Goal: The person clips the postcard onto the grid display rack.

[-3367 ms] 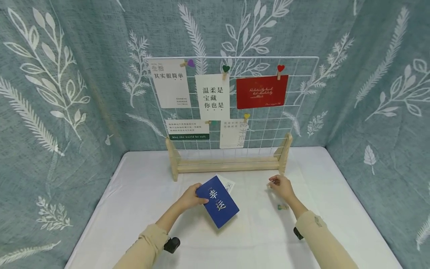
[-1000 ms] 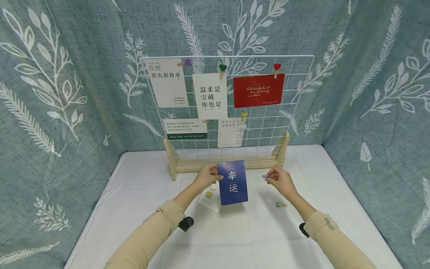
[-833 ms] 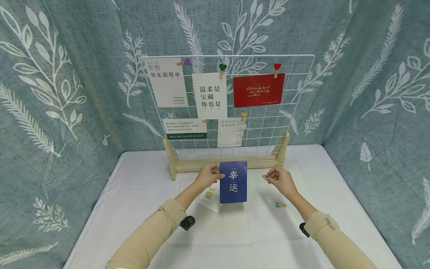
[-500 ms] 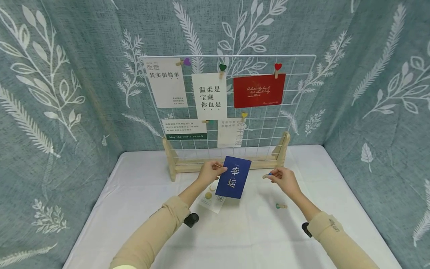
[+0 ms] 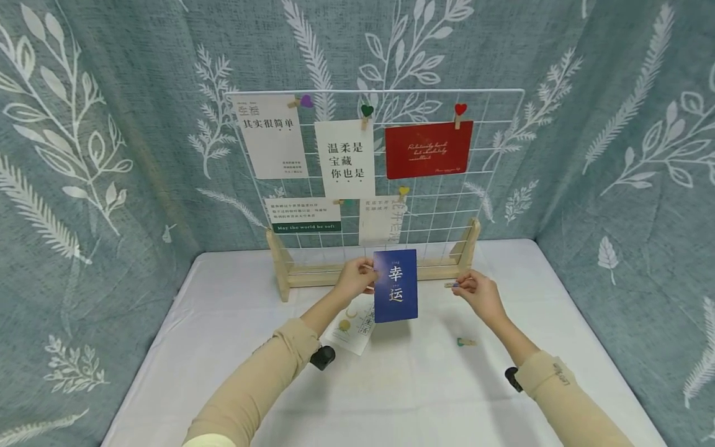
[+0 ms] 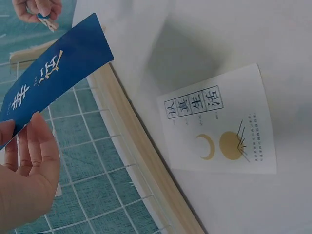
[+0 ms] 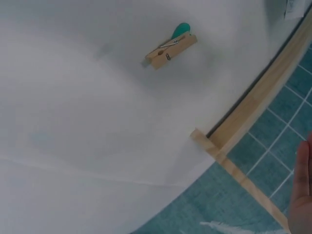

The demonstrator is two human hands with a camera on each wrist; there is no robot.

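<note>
My left hand (image 5: 356, 277) pinches a blue card (image 5: 395, 304) with gold and white characters by its left edge, thumb in front. The card hangs upright in front of the grid stand's wooden base. To its right, my right hand (image 5: 481, 297) holds a small wooden clothespin (image 5: 450, 285) between thumb and fingertips; the left wrist view shows a blue piece on this clothespin (image 6: 48, 22). Under the left hand, a white card (image 6: 219, 126) with a moon and sun print lies on the table. A second clothespin (image 7: 171, 49) with a green piece lies below the right hand.
Behind the hands stands a white wire grid (image 5: 436, 214) on a wooden base (image 5: 441, 273). Clothespins with hearts fix several cards to it, among them a red card (image 5: 429, 150) and a white card (image 5: 345, 159). Patterned curtains (image 5: 139, 186) enclose the white table (image 5: 424, 397).
My left hand has moved up and right with the blue card, turning it from tilted to upright and uncovering more of the white card. The right hand has shifted slightly up and right with its clothespin.
</note>
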